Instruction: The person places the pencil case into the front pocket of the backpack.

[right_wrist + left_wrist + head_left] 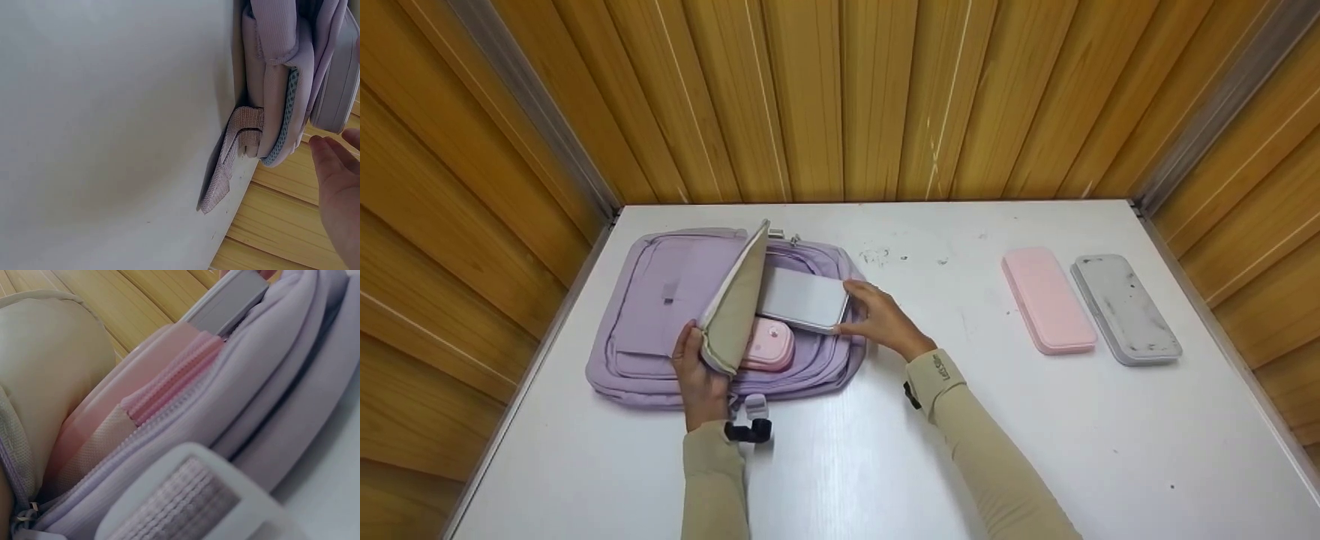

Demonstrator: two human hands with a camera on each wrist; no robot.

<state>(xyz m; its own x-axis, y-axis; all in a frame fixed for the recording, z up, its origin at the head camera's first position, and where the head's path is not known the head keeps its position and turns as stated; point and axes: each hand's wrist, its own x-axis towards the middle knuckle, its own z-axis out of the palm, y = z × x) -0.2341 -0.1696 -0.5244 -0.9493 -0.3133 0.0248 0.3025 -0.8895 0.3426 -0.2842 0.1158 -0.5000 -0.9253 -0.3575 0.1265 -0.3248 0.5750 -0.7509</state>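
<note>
A lavender backpack [660, 281] lies on its back on the white table, its front panel folded up to show a beige lining [741, 315]. At the panel's lower edge, my left hand [701, 379] grips the fabric and holds it raised. My right hand [883, 322] holds a light grey case [804, 298] by its right end, thumb and fingers at opposite corners. The case's left end is hidden behind the panel. Beside it in the opening sits a pink case [772, 345], also partly covered. The right wrist view shows the grey case [337, 79] above my fingertips.
To the right on the table lie a pink slab-like case [1050, 300] and a grey marked one [1126, 309], side by side. A strap buckle [756, 406] sticks out at the backpack's near edge. Wood-patterned walls [877, 97] enclose the table's back and sides.
</note>
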